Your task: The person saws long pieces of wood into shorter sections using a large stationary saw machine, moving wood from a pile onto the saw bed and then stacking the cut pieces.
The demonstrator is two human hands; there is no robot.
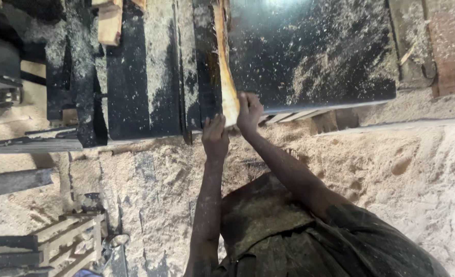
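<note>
A narrow pale wooden plank (226, 72) stands on edge along a dark machine table (309, 51) dusted with sawdust. Its near end sticks out at the table's front edge. My right hand (249, 112) grips that end from the right side. My left hand (215, 137) presses against the same end from the left and slightly below, fingers curled against the wood. Both forearms reach forward from my dark green shirt at the bottom of the view.
Thick sawdust covers the floor (391, 174). Dark metal rails and slats (135, 77) lie left of the plank. A short wood block (109, 23) rests at the top left. A slatted wooden frame (73, 241) lies at the lower left.
</note>
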